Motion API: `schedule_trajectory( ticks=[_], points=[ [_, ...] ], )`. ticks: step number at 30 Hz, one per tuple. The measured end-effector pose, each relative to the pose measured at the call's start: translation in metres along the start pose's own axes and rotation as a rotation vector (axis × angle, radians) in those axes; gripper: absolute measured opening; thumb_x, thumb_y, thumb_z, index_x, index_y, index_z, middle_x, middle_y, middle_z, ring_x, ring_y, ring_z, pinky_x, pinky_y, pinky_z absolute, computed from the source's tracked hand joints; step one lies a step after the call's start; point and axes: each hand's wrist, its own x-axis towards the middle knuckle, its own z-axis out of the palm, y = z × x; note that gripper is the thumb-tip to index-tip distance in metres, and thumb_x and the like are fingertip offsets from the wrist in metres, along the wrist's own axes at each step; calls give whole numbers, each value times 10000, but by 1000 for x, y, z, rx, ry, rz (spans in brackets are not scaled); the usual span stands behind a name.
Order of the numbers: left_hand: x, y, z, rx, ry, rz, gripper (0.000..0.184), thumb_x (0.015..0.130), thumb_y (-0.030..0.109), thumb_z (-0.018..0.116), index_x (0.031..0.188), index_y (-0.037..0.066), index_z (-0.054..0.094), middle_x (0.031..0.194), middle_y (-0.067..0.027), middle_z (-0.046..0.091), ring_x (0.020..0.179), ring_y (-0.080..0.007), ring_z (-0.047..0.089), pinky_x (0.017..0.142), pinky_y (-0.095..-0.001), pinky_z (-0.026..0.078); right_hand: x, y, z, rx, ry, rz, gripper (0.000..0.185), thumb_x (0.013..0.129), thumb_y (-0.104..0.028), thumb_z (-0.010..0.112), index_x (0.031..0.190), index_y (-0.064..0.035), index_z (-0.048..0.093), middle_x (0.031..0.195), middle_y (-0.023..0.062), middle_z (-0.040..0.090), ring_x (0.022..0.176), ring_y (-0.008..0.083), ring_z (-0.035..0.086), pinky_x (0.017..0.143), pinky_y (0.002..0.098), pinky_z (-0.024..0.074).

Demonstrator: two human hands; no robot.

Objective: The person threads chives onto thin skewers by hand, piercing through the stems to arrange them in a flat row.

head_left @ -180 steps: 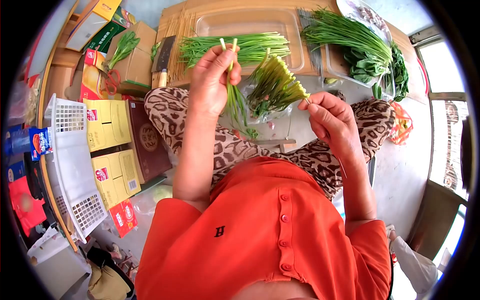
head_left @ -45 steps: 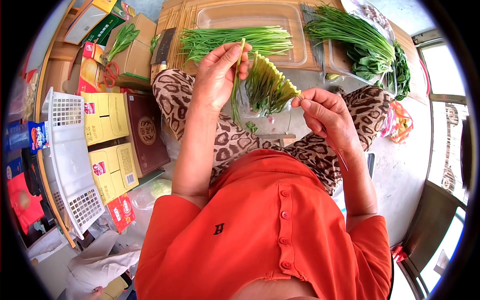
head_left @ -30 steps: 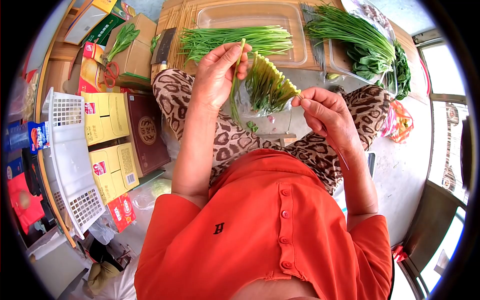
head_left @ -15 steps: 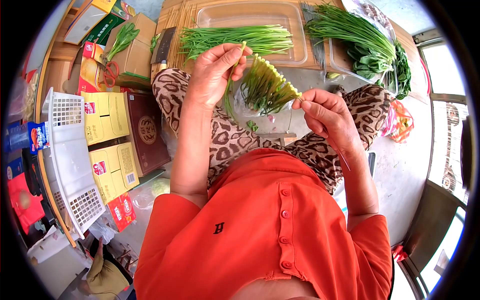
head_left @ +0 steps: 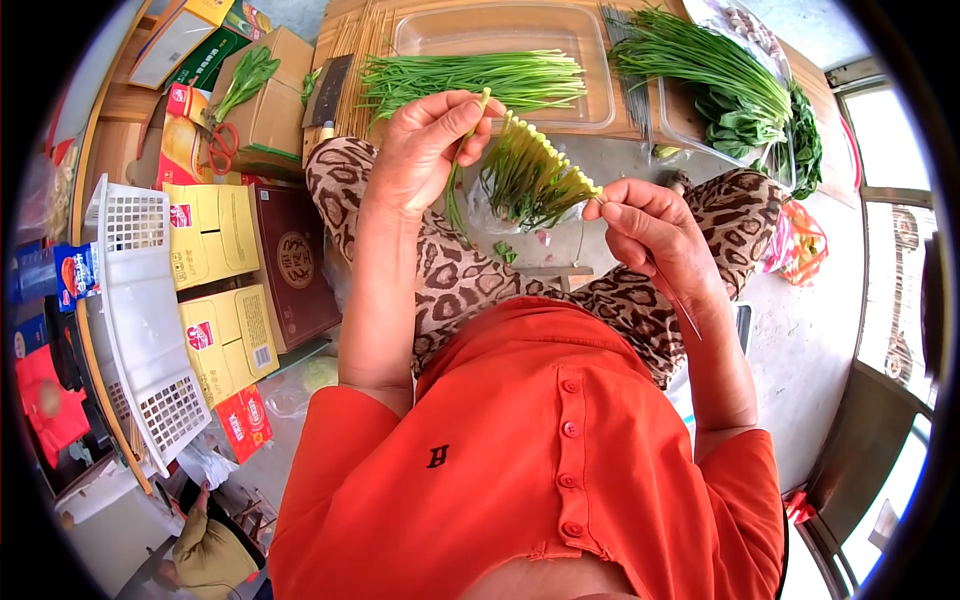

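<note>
My right hand (head_left: pixel 655 232) pinches one end of a thin skewer, whose tail runs back beneath the palm along the wrist. Strung in a row on it are chives (head_left: pixel 535 172), pale cut ends up and green leaves hanging down in a fan. Pinched between thumb and fingers of my left hand (head_left: pixel 432 145) is a separate chive stalk (head_left: pixel 455 200), its pale tip sticking up and its leaves drooping below. That tip is close to the skewer's far end; whether they touch, I cannot tell.
Ahead, a clear plastic tray (head_left: pixel 598 112) holds loose chives (head_left: pixel 480 80). Bamboo skewers (head_left: pixel 362 50) and a cleaver (head_left: pixel 328 92) lie left of it, metal skewers (head_left: pixel 630 85) right. More chives and leafy greens (head_left: pixel 735 90) lie farther right. Boxes (head_left: pixel 215 235) and a white basket (head_left: pixel 150 300) stand left.
My left hand has dipped very slightly with the chive stalk still pinched. The right hand and the skewered chives have barely moved.
</note>
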Motion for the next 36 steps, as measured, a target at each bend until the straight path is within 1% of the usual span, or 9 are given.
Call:
schedule_trajectory(
  ticks=[16, 19, 21, 22, 24, 25, 27, 30, 36],
  points=[
    [1, 10, 14, -2, -7, 11, 179, 876, 156, 635, 937, -9, 666, 727, -23, 577, 604, -85, 482, 507, -201, 360, -2, -11, 0, 122, -52, -4, 160, 934, -154, 531, 940, -18, 614, 489, -63, 369, 393, 24, 273, 392, 187, 197],
    [3, 13, 17, -19, -30, 12, 198, 868, 180, 649, 964, 7, 664, 805, -44, 619, 631, -99, 505, 535, -224, 368, -4, -18, 1, 153, -108, -23, 192, 941, -169, 523, 967, -6, 620, 535, -55, 411, 434, 19, 305, 398, 176, 207],
    [7, 17, 16, 45, -79, 114, 200, 868, 171, 643, 981, 8, 666, 894, -72, 645, 750, -139, 567, 659, -253, 433, -5, -23, 2, 155, -111, -34, 196, 941, -174, 522, 972, -6, 618, 531, -55, 405, 428, 21, 302, 402, 176, 213],
    [10, 18, 17, 52, -87, 126, 200, 868, 171, 643, 981, 8, 666, 894, -72, 645, 750, -139, 567, 659, -253, 433, -4, -27, 2, 154, -118, -43, 200, 941, -178, 520, 978, -7, 616, 526, -55, 400, 422, 23, 300, 406, 176, 218],
    [16, 22, 23, 200, -80, 334, 206, 866, 162, 637, 1003, 10, 667, 997, -94, 654, 916, -185, 593, 839, -298, 438, -5, -35, 1, 148, -134, -67, 200, 941, -177, 518, 978, -7, 616, 524, -54, 399, 418, 26, 300, 407, 177, 222],
    [19, 26, 26, 207, -90, 345, 206, 866, 162, 637, 1003, 10, 667, 997, -94, 654, 916, -185, 593, 839, -298, 438, -6, -40, 1, 150, -145, -73, 200, 941, -176, 516, 977, -7, 616, 522, -53, 398, 413, 28, 301, 409, 178, 226],
    [22, 36, 33, 179, -128, 266, 168, 854, 94, 645, 993, 4, 675, 957, -60, 665, 922, -122, 598, 885, -257, 450, -6, -49, 0, 134, -144, -88, 202, 943, -176, 511, 979, -5, 614, 519, -50, 395, 406, 31, 301, 407, 178, 225],
    [30, 39, 28, 97, -129, 223, 175, 849, 110, 660, 989, 7, 679, 929, -29, 668, 870, -105, 595, 825, -250, 461, -9, -62, 1, 84, -161, -113, 193, 953, -191, 504, 962, -24, 599, 493, -67, 349, 382, 34, 271, 415, 199, 217],
    [41, 64, 55, 196, -235, 191, 197, 845, 135, 673, 1006, 21, 675, 897, -10, 669, 817, -85, 592, 762, -238, 472, -15, -78, -22, 149, -223, -173, 208, 955, -182, 498, 986, -4, 601, 524, -53, 394, 393, 35, 301, 407, 180, 241]
  ],
)
